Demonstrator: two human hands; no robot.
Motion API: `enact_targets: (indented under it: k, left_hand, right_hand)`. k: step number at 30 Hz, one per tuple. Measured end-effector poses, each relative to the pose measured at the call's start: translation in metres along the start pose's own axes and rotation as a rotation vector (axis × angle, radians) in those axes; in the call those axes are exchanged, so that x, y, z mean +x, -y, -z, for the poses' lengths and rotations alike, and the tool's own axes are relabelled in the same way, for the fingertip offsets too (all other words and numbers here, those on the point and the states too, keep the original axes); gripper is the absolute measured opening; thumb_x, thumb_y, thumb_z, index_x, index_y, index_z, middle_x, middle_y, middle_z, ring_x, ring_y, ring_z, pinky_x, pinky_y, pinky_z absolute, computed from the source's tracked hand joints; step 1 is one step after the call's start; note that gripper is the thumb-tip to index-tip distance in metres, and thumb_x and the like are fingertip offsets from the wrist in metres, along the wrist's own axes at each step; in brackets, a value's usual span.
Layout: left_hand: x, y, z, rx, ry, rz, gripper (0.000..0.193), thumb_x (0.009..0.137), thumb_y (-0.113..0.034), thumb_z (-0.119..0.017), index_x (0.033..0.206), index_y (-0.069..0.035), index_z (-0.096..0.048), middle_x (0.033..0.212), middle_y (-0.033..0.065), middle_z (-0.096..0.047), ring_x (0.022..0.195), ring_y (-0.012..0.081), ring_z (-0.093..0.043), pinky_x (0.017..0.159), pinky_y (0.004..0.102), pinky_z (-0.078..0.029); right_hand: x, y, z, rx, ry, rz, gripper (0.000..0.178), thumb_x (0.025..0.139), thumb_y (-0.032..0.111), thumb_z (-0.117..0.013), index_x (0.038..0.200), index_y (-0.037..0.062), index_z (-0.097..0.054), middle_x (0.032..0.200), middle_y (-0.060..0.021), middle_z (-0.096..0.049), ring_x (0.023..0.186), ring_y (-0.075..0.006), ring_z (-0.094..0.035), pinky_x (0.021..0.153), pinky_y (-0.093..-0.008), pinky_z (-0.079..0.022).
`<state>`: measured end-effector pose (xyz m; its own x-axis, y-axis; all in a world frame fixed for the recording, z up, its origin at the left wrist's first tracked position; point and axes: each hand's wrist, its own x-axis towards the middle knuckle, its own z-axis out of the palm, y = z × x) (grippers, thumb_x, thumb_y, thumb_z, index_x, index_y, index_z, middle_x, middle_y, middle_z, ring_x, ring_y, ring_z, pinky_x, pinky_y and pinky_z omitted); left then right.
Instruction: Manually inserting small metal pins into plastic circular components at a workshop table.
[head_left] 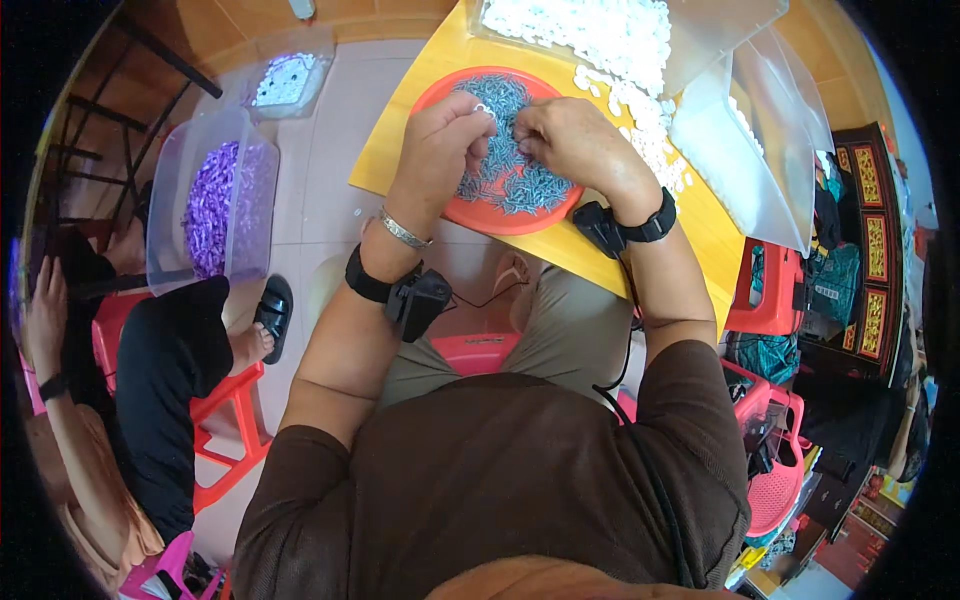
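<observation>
A round red basin (480,217) holds a heap of small grey metal screws (535,190) on the yellow table (395,150). Over its left side, my left hand (445,135) is closed with fingertips together; a small whitish ring shape shows at its fingers, and I cannot make out what it grips. Opposite it, at the basin's right side, my right hand (580,140) has its fingers curled in a pinch close to the screws. Whatever lies between those fingertips is hidden. A short gap separates the two hands.
White plastic pieces (600,40) lie heaped at the table's far side, beside clear bins (750,150). On the floor at left stands a clear tub (255,225) of purple pieces, with a smaller container (285,80) behind. Another person (150,370) sits at left. A cable runs along my right arm.
</observation>
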<state>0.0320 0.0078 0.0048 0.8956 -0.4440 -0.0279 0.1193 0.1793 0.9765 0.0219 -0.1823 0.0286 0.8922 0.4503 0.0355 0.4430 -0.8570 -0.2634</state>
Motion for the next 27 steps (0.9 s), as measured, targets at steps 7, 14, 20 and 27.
enact_targets:
  k: [7, 14, 20, 27]
  left_hand:
    - [0.001, 0.000, 0.001, -0.006, 0.006, 0.000, 0.018, 0.086, -0.020, -0.050, 0.076, -0.007, -0.057, 0.061, -0.0028, -0.052, 0.050, 0.0045, -0.047, 0.045, 0.0159, -0.034]
    - [0.000, 0.000, 0.001, 0.011, -0.005, 0.012, 0.018, 0.086, -0.020, -0.050, 0.076, -0.007, -0.057, 0.061, -0.0026, -0.052, 0.050, 0.0048, -0.047, 0.045, 0.0166, -0.034]
    - [0.001, 0.000, 0.000, 0.018, 0.022, 0.007, 0.015, 0.085, -0.017, -0.053, 0.077, -0.005, -0.058, 0.068, -0.0013, -0.054, 0.056, 0.0056, -0.048, 0.049, 0.0186, -0.034]
    - [0.008, 0.013, -0.008, 0.478, 0.000, -0.713, 0.012, 0.082, -0.009, -0.054, 0.084, 0.002, -0.057, 0.077, 0.0028, -0.055, 0.066, 0.0089, -0.050, 0.058, 0.0224, -0.040]
  right_hand:
    - [0.002, 0.005, 0.012, 0.212, -0.166, -0.050, 0.013, 0.079, 0.017, -0.062, 0.079, 0.0037, -0.059, 0.064, -0.0125, -0.058, 0.057, -0.0265, -0.056, 0.054, -0.0344, -0.044]
    - [0.002, 0.003, 0.016, 0.338, -0.120, -0.104, 0.027, 0.087, 0.025, -0.059, 0.076, 0.0007, -0.055, 0.055, -0.0053, -0.043, 0.052, -0.0123, -0.042, 0.050, -0.0284, -0.037]
    - [0.002, -0.005, 0.008, 0.612, -0.164, -0.134, 0.029, 0.086, 0.029, -0.057, 0.077, 0.0018, -0.056, 0.057, -0.0102, -0.047, 0.053, -0.0176, -0.045, 0.053, -0.0316, -0.039]
    - [0.002, 0.007, 0.009, 0.498, -0.076, -0.091, 0.029, 0.093, 0.023, -0.051, 0.074, 0.0016, -0.054, 0.061, 0.0037, -0.047, 0.059, -0.0057, -0.041, 0.053, -0.0221, -0.036]
